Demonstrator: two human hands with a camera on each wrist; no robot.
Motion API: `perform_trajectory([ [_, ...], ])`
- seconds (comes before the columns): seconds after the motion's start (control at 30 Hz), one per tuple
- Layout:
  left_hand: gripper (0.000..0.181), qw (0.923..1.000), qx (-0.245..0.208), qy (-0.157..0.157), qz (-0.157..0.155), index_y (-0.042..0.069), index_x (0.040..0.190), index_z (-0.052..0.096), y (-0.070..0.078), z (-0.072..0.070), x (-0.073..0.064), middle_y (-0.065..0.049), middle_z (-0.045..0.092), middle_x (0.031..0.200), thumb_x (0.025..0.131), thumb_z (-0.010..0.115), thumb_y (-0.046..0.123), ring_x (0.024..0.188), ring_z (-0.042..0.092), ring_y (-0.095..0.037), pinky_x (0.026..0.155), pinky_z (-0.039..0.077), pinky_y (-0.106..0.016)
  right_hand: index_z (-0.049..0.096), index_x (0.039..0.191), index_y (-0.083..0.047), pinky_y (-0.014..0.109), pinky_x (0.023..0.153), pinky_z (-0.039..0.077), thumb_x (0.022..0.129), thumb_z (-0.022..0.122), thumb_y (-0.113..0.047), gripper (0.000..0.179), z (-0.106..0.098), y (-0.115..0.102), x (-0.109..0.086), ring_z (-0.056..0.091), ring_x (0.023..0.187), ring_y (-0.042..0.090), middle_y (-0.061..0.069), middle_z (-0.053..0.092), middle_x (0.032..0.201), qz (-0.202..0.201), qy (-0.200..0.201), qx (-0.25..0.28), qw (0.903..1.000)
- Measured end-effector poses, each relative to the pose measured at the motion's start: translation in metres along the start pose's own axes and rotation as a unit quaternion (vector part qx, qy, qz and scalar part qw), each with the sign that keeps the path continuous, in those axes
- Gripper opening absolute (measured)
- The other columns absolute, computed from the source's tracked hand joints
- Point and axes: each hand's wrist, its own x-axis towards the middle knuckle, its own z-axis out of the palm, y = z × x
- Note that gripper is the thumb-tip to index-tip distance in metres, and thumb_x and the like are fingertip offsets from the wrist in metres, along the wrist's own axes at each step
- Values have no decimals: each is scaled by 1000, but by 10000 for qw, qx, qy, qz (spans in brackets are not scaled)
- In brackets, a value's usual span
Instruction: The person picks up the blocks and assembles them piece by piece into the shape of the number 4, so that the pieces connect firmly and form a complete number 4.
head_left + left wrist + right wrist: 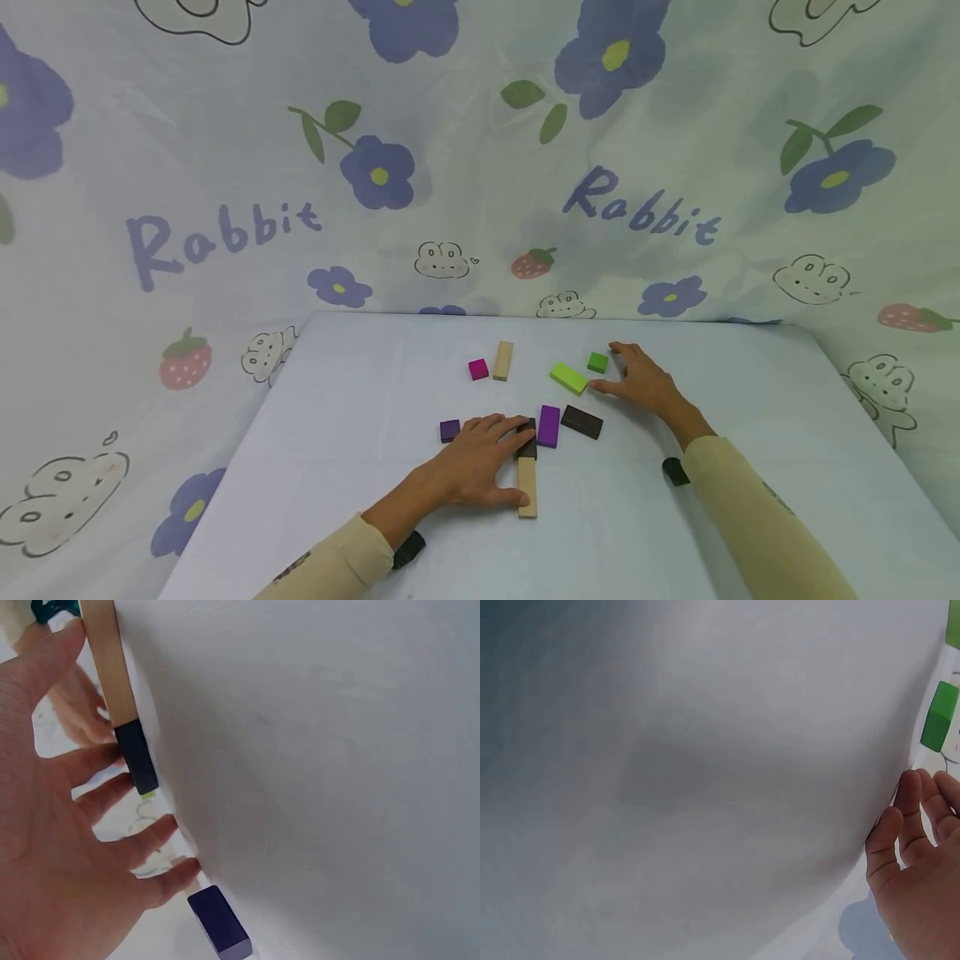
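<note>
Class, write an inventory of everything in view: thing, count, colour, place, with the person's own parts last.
Table: 1, white, foreground
Backdrop: 1, white with printed flowers, behind table
Pink block: 1, pink, back left
Far wooden block: 1, tan, beside pink
Lime block: 1, lime, back right
Green block: 1, green, beside lime
Purple block: 1, purple, centre
Brown block: 1, dark brown, right of purple
Black block: 1, black, left of purple
Near wooden block: 1, tan, abutting black
Indigo block: 1, dark purple, left of black
Black items: 2, black, by the cuffs
Sleeves: 2, beige, on forearms
Left hand: 1, bare, touching black and near wooden blocks
Right hand: 1, bare, beside lime and green blocks
</note>
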Motion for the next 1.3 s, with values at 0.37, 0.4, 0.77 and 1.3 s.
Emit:
perform_trajectory([
  [0.37,86,10000,24,-2,6,24,158,37,0,1,0,1,33,162,89,60,70,147,31,-26,117,29,-50,36,152,0,62,98,45,86,73,-56,94,-2,-1,3,55,116,38,25,40,150,2,-11,35,10000],
  [0.4,86,10000,22,-8,3,24,158,37,0,1,0,1,33,162,89,60,70,147,31,-26,117,29,-49,36,152,0,62,97,45,86,73,-56,94,-2,-1,3,55,116,38,25,41,149,5,-7,35,10000],
  [0.77,87,9999,69,87,50,23,158,37,-1,2,-1,0,33,162,89,60,70,146,32,-27,116,30,-50,36,152,-1,60,100,45,87,73,-54,92,-2,-4,4,54,118,38,24,40,150,82,-12,-14,10000],
  [1.3,87,9998,183,82,89,22,158,36,0,0,-1,0,32,163,89,58,70,146,32,-26,116,31,-50,38,151,0,63,104,40,88,74,-49,87,-4,-5,8,48,129,42,25,41,150,41,-44,15,10000],
])
